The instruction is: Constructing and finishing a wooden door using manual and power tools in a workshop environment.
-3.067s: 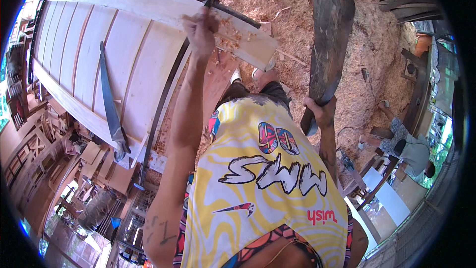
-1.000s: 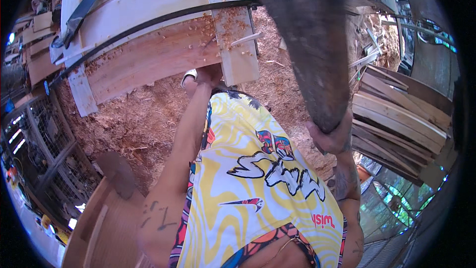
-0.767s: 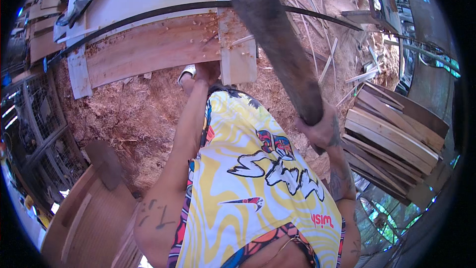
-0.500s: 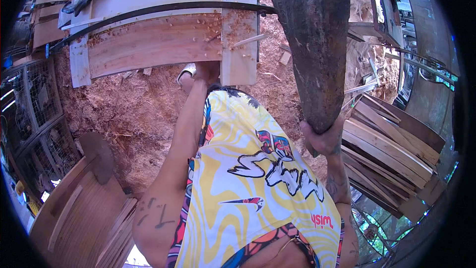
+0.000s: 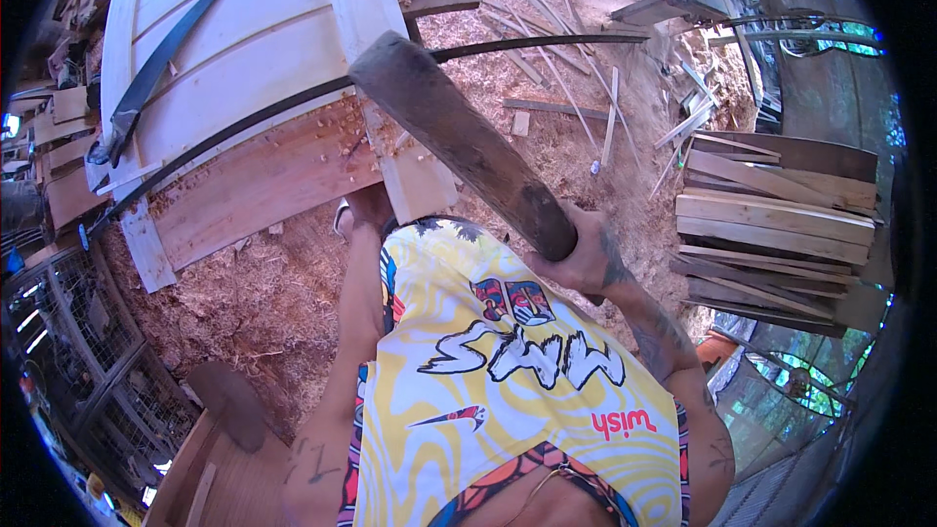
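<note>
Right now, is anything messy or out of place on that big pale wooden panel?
Yes: orange-brown wood shavings are scattered over the reddish-brown wooden board at the near end of the pale wooden panel, and a long blue-grey metal handsaw lies slanted across the panel. Both look untidy; nothing looks clearly broken.

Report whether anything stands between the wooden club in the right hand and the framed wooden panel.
Yes: a long black bar crosses the framed wooden panel, passing behind the wooden club in this view. The left hand shows at the panel's near edge, partly hidden. Depth can't be judged.
</note>
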The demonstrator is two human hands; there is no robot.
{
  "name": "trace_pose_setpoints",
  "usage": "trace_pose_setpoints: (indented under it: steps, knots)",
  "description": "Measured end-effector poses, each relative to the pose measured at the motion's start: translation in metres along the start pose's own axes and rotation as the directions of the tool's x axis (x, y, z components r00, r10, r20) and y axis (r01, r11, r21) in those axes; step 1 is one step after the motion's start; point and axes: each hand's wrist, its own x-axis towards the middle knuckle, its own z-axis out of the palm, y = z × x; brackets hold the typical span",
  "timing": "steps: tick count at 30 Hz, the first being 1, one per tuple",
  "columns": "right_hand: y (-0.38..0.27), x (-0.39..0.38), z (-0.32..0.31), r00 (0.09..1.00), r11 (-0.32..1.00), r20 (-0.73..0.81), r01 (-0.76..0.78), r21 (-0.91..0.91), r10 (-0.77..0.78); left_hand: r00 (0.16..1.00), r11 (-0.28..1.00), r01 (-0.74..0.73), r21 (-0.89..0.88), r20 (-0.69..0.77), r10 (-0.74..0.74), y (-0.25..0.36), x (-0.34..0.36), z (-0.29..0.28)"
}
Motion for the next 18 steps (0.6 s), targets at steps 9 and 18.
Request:
trace_pose_setpoints:
  steps: [9,18]
  knots:
    - [-0.007,-0.003,0.007,0.995,0.99,0.036,0.086,0.115,-0.091,1.0,0.997,-0.014,0.071,0.01,0.013,-0.006,-0.01,-0.015]
    - [-0.033,0.053,0.064,0.919,0.986,0.391,-0.023,0.165,-0.044,0.993,0.663,0.089,0.743,-0.119,0.0,0.029,-0.063,-0.068]
